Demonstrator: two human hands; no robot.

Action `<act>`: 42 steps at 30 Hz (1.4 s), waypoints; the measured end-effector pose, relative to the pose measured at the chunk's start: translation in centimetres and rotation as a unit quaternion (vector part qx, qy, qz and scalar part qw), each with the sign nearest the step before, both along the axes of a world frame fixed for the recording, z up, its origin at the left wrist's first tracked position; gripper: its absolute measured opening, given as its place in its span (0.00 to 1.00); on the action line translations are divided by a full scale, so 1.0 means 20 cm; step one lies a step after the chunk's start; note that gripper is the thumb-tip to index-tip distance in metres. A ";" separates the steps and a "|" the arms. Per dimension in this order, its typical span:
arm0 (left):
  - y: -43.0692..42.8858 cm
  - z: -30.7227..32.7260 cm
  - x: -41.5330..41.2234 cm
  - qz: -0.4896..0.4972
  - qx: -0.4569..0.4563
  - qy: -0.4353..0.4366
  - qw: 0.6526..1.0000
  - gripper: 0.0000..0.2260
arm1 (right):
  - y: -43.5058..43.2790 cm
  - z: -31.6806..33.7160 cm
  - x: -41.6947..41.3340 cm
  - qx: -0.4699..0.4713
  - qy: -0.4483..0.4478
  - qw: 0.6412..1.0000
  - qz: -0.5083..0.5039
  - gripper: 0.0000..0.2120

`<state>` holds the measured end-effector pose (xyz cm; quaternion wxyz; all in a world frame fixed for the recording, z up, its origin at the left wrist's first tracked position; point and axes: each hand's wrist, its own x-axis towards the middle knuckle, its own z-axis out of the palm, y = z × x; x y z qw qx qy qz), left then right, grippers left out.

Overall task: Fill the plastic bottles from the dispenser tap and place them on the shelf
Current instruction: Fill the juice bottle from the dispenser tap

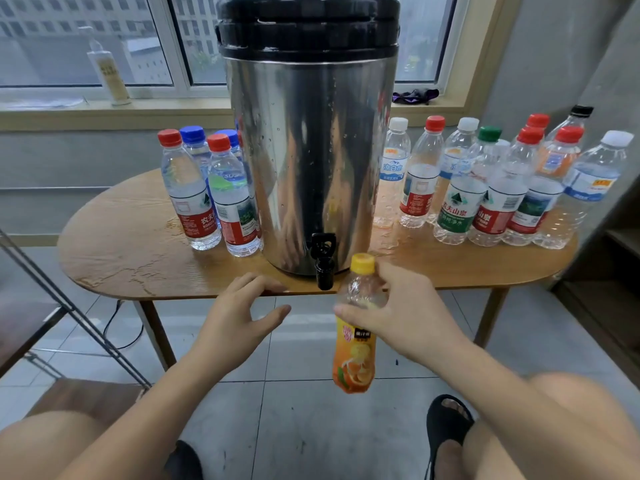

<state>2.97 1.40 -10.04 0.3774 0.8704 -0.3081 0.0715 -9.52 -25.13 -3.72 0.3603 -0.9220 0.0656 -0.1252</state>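
Two hands hover in front of the dispenser (311, 150). The right hand (398, 313) grasps an orange-juice bottle (356, 362) round its clear shoulder, just under the yellow cap (362, 263), which is on. This bottle hangs upright just right of the black tap (324, 261), its body below the table edge. Its orange label shows pictured orange slices and a small black patch of writing too small to read. The left hand (235, 313) holds nothing: the fingers are loosely spread, their tips at the table edge just left of the tap, though I cannot tell if they touch it.

The dispenser is a tall steel drum with a black lid (308, 22), speckled with droplets, standing on a wooden table (121, 244). Puddles of water lie on the wood left of it. Close on its left stands a small cluster of capped bottles (188, 192) with red and blue caps; one red label reads "NONGFU" beneath Chinese characters. On its right stands a larger crowd of bottles (485, 188) with white, red, green and black caps; a green label reads "农夫山泉". Behind the dispenser, a pale bottle (107, 71) stands on the window sill to the left, and a purple cloth (415, 95) lies to the right.
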 end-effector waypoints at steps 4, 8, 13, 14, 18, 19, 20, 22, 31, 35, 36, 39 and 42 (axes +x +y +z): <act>-0.04 0.00 -0.06 -0.034 -0.020 0.021 0.999 0.10 | 0.06 -0.21 0.03 -0.032 0.034 0.999 0.006 0.30; -0.08 0.02 -0.14 -0.082 -0.025 0.079 0.993 0.13 | 0.11 -0.32 0.02 -0.072 0.081 0.993 0.055 0.29; -0.11 -0.01 -0.18 -0.161 0.041 0.101 0.981 0.16 | 0.16 -0.39 0.01 -0.108 0.143 0.974 0.135 0.30; -0.11 -0.01 -0.18 -0.173 0.050 0.102 0.978 0.15 | 0.16 -0.40 0.01 -0.102 0.142 0.975 0.139 0.31; -0.09 0.02 -0.14 -0.189 0.056 0.132 0.971 0.16 | 0.14 -0.43 0.02 -0.050 0.122 0.984 0.120 0.32; -0.08 0.03 -0.12 -0.185 0.055 0.141 0.971 0.16 | 0.14 -0.43 0.02 -0.035 0.117 0.986 0.117 0.34; -0.07 0.03 -0.11 -0.177 0.049 0.145 0.972 0.15 | 0.13 -0.43 0.02 -0.024 0.114 0.986 0.118 0.36; -0.07 0.02 -0.10 -0.157 0.035 0.142 0.977 0.13 | 0.13 -0.43 0.02 -0.007 0.103 0.987 0.122 0.37; -0.13 0.00 -0.12 -0.061 0.093 0.052 0.992 0.09 | 0.18 -0.44 0.01 -0.054 0.047 0.994 0.087 0.36; -0.16 -0.02 -0.15 -0.028 0.177 -0.022 0.984 0.23 | 0.20 -0.47 0.00 -0.093 0.043 0.990 0.099 0.37; -0.16 -0.02 -0.15 -0.020 0.184 -0.028 0.982 0.26 | 0.21 -0.47 0.00 -0.095 0.044 0.989 0.101 0.38; -0.15 -0.02 -0.13 -0.013 0.200 -0.009 0.980 0.31 | 0.21 -0.47 0.01 -0.107 0.045 0.988 0.104 0.36; -0.11 0.00 -0.10 -0.080 0.110 0.070 0.988 0.21 | 0.18 -0.45 0.02 -0.082 0.036 0.992 0.087 0.35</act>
